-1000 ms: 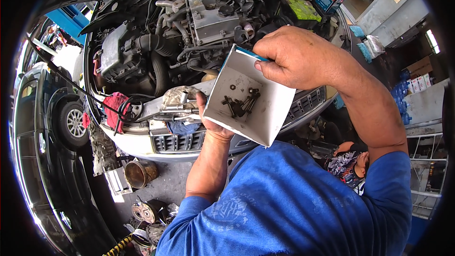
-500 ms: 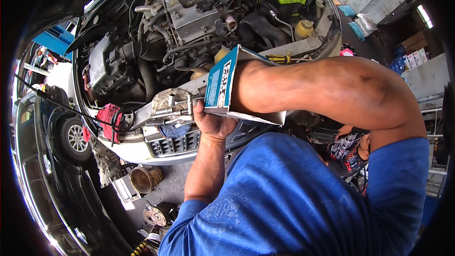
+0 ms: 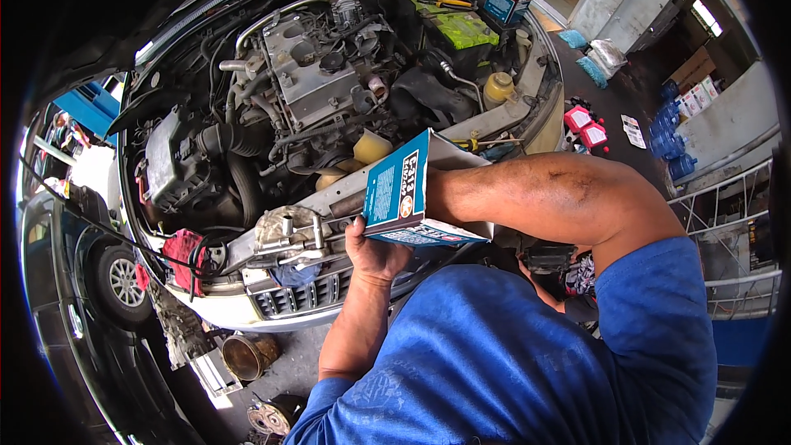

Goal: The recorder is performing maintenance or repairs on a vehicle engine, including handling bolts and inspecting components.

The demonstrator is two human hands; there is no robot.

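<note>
My left hand [image 3: 372,252] grips an open teal-and-white cardboard box [image 3: 386,186] from below, thumb at its left corner, in front of the engine bay. My right hand [image 3: 445,196] reaches into the box, so its fingers and the box's contents are hidden. Just left of the box, metal sockets and tools [image 3: 298,243] lie on a stained rag along the front edge of the engine bay, beside a pink cloth [image 3: 184,255].
The engine [image 3: 309,74] fills the open bay. A teal box [image 3: 509,2] stands beside the battery. A dark car [image 3: 70,321] is at left. A person [image 3: 550,288] is low beyond my right arm. A metal bucket [image 3: 251,354] and blue jugs [image 3: 677,156] stand on the floor.
My right hand has moved from gripping the box's rim to reaching inside, hiding the loose bolts seen there earlier. The view has shifted, with the engine bay now lower and further left.
</note>
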